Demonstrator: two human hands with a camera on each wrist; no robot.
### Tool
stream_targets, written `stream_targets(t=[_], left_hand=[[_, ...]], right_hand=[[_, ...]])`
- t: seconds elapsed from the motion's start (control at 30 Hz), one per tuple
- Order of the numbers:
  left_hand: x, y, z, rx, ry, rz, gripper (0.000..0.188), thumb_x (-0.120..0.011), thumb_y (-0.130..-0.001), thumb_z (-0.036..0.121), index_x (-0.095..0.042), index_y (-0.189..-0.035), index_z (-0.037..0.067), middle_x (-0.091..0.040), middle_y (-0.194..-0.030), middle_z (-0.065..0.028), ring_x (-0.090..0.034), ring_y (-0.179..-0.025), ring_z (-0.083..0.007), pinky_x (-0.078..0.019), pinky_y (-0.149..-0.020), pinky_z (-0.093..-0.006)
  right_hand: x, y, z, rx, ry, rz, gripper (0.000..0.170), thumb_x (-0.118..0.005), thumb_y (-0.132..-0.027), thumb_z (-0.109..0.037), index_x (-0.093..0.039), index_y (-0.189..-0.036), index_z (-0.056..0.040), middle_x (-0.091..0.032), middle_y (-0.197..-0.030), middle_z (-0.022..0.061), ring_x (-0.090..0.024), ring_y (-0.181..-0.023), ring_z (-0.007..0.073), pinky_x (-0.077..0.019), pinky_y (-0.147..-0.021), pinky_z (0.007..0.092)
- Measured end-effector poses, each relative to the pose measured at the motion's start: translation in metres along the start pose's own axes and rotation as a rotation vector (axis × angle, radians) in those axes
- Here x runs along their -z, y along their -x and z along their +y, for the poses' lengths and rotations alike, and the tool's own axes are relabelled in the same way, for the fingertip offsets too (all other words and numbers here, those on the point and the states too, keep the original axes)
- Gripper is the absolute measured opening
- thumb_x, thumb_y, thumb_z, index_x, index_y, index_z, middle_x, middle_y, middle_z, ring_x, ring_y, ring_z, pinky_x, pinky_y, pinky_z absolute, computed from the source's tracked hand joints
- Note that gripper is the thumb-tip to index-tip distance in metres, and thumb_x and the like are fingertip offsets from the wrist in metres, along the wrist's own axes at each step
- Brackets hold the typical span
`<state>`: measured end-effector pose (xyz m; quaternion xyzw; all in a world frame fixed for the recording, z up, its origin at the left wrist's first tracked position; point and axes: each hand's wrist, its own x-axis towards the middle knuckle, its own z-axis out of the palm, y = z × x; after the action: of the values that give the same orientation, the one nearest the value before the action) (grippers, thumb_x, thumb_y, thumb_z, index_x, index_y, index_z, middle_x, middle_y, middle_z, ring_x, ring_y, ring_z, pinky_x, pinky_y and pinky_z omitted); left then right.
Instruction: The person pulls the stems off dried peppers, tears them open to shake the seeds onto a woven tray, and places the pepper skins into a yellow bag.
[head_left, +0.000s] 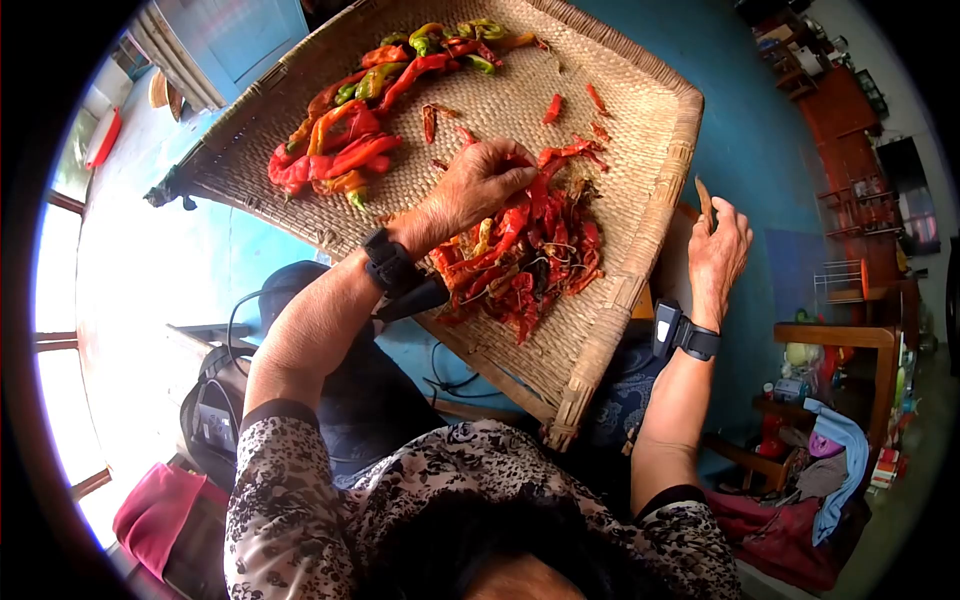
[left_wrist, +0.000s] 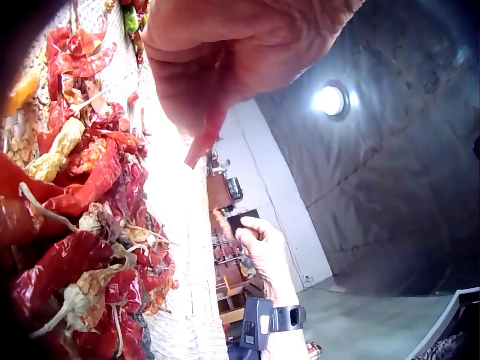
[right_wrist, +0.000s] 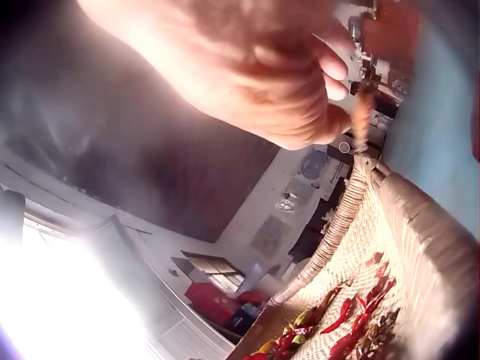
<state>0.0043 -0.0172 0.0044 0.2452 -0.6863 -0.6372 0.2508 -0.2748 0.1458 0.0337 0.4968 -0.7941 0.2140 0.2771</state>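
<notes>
Left hand: your left hand (head_left: 485,182) was over the woven tray (head_left: 640,130), its fingers curled, pinching a red pepper piece (left_wrist: 205,141) whose narrow end stuck out below them.
Right hand: your right hand (head_left: 720,250) was held out past the tray's right rim, thumb and fingers gripping a thin brown piece (head_left: 705,202) that pointed up; it was too blurred in your right wrist view to name surely.
Dried peppers: the wrinkled red heap (head_left: 525,255) lay in the near part of the tray, just beside your left hand, with pale stems and a yellowish pod (left_wrist: 58,150) among it.
Fresher peppers: the smooth red, orange and green pile (head_left: 350,140) lay in the tray's left and far part, apart from the heap.
Loose bits: small red pieces (head_left: 553,109) were scattered between the heap and the far rim.
Wrists: you wore a black strapped device (head_left: 390,262) on the left and another (head_left: 685,335) on the right.
</notes>
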Motion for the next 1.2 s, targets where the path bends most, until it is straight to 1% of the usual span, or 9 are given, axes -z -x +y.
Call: stream_targets(t=[0.23,0.3,0.43,0.57,0.67,0.7,0.87,1.1,1.2], left_hand=[[-0.018,-0.005,-0.003,-0.077,0.055,-0.09,0.017,-0.06,-0.094,0.018,-0.062,-0.103,0.003,-0.062,-0.089,0.0002,-0.056,-0.079,-0.0061,-0.0491,-0.07,-0.0216],[-0.022,-0.004,-0.004,-0.019,0.152,-0.133,0.018,-0.06,-0.094,0.018,-0.062,-0.103,0.003,-0.062,-0.089,-0.0003,-0.057,-0.082,-0.0068,-0.0492,-0.073,-0.0226],[-0.022,-0.006,-0.003,-0.037,0.133,-0.159,0.019,-0.059,-0.095,0.018,-0.061,-0.103,0.002,-0.062,-0.089,-0.0007,-0.057,-0.081,-0.0065,-0.0502,-0.073,-0.0246],[-0.017,-0.006,-0.007,-0.193,-0.521,0.0,0.022,-0.061,-0.091,0.019,-0.059,-0.101,-0.001,-0.063,-0.088,-0.0088,-0.063,-0.081,-0.0208,-0.0517,-0.072,-0.0327],[-0.018,-0.003,-0.024,-0.288,-0.862,0.085,0.024,-0.062,-0.089,0.021,-0.058,-0.1,-0.001,-0.061,-0.087,-0.0146,-0.063,-0.082,-0.0314,-0.0516,-0.072,-0.0382],[-0.019,-0.002,-0.029,-0.293,-1.001,0.099,0.025,-0.062,-0.088,0.022,-0.058,-0.099,0.0,-0.06,-0.087,-0.017,-0.062,-0.082,-0.0357,-0.0513,-0.072,-0.0403],[-0.02,-0.004,-0.035,-0.133,-1.157,-0.009,0.025,-0.058,-0.089,0.029,-0.058,-0.091,0.004,-0.062,-0.086,-0.0141,-0.063,-0.075,-0.0322,-0.0512,-0.063,-0.0419],[-0.023,0.0,-0.005,-0.376,-0.679,0.057,0.018,-0.062,-0.088,0.02,-0.062,-0.089,0.002,-0.06,-0.078,-0.0141,-0.062,-0.074,-0.0302,-0.0499,-0.063,-0.0394],[-0.027,0.005,0.006,-0.108,-0.228,-0.093,0.023,-0.061,-0.093,0.023,-0.06,-0.094,0.0,-0.062,-0.082,-0.0061,-0.059,-0.077,-0.0114,-0.0486,-0.067,-0.0284]], right_hand=[[0.0,0.019,-0.095,-0.072,-0.943,-0.74,0.036,-0.069,-0.085,-0.02,-0.06,-0.114,-0.0004,-0.066,-0.086,0.0122,-0.06,-0.07,0.016,-0.0503,-0.065,0.0288],[-0.006,0.021,-0.109,0.13,-0.835,-0.626,0.017,-0.065,-0.086,-0.013,-0.056,-0.089,0.0012,-0.058,-0.073,0.0216,-0.06,-0.063,0.0304,-0.0461,-0.057,0.0369],[-0.011,0.015,-0.102,0.076,-0.839,-0.584,0.013,-0.06,-0.089,-0.013,-0.055,-0.086,-0.001,-0.055,-0.067,0.0208,-0.056,-0.059,0.0353,-0.0432,-0.054,0.0395],[-0.007,0.004,-0.062,-0.062,-0.749,-0.448,0.02,-0.058,-0.093,-0.02,-0.062,-0.087,-0.0011,-0.05,-0.064,-0.0025,-0.044,-0.057,0.0061,-0.0367,-0.05,0.0244],[-0.015,-0.001,-0.007,-0.152,-0.618,-0.192,0.023,-0.057,-0.094,-0.023,-0.064,-0.093,-0.002,-0.055,-0.065,-0.002,-0.047,-0.058,0.005,-0.04,-0.052,0.0237],[-0.008,-0.004,0.002,-0.24,-0.51,-0.158,0.021,-0.056,-0.091,-0.023,-0.063,-0.091,-0.0029,-0.061,-0.066,0.0131,-0.059,-0.06,0.0238,-0.0468,-0.06,0.037],[0.002,0.002,0.023,-0.148,0.205,-0.002,0.019,-0.058,-0.089,-0.02,-0.064,-0.1,-0.0055,-0.066,-0.081,0.0145,-0.063,-0.072,0.0332,-0.0496,-0.066,0.0429],[-0.007,0.01,-0.067,-0.012,-0.887,-0.491,0.029,-0.067,-0.085,-0.015,-0.062,-0.111,-0.0035,-0.065,-0.083,0.0113,-0.062,-0.073,0.0163,-0.0506,-0.065,0.0314],[-0.003,0.015,-0.103,0.095,-0.929,-0.627,0.034,-0.068,-0.082,-0.012,-0.057,-0.113,-0.0014,-0.065,-0.084,0.016,-0.064,-0.075,0.0287,-0.0503,-0.065,0.0379]])
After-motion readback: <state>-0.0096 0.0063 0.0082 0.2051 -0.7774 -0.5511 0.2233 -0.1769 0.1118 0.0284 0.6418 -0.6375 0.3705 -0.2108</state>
